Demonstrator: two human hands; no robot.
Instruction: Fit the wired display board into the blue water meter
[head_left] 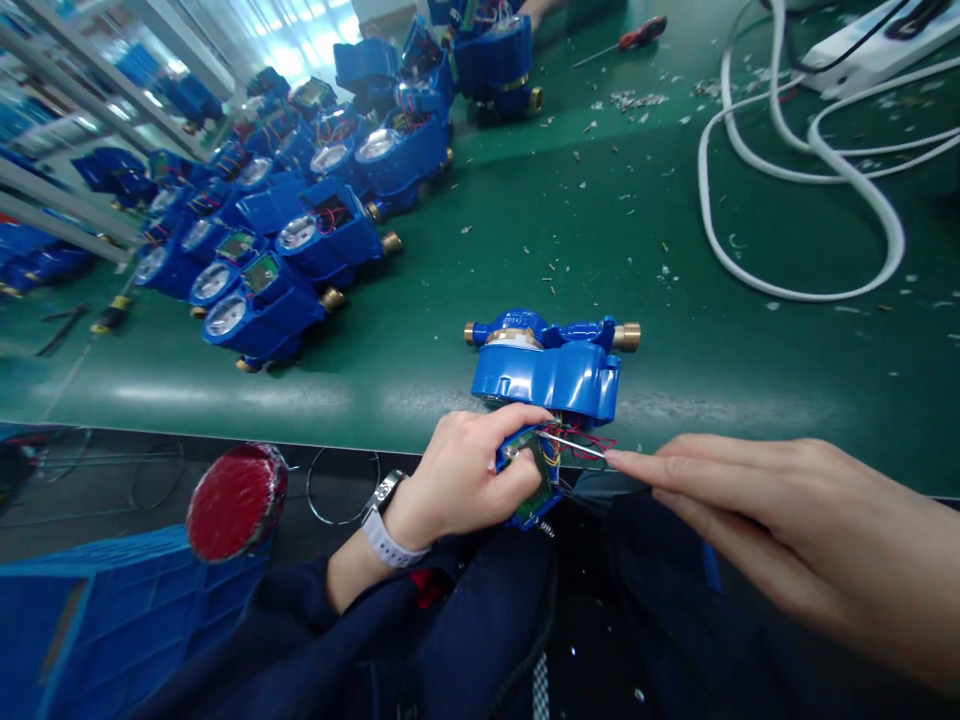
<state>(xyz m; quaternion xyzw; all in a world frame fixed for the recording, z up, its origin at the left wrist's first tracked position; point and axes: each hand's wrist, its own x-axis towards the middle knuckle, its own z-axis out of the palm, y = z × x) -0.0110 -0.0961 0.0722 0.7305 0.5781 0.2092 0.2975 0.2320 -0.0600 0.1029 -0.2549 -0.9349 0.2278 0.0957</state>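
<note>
item: blue water meter (544,372), brass ends, lying on its side near the front edge of the table. joined to it, apparently: red and yellow wires (592,440) running to a green circuit board (541,480) in a small blue case (534,517).

left hand (472,468): closed around the case, thumb over the board, forefinger towards the wires.

right hand (780,510): fingers straight and together, grasping a thin metal rod (574,444) at its near end; any handle is hidden. rod tip at the board's upper edge, among the wires.

risks, as judged: the rod could slip off and scratch the board or jab the left fingers, as the two are so close. a wire could snag or pull loose if the case is drawn away from the meter. the case, held past the table edge, could drop if the left grip slackens.

surface: green table, glossy, strewn with pale scraps (634,100); red-and-black screwdriver (643,33) at the far side; white cable (892,240) looped beside a power strip (855,50).

room: many more blue meters (262,310) at the left, blurred further back; pale metal rack (71,70); red stool (232,500) and blue crate (142,610) below the table.
</note>
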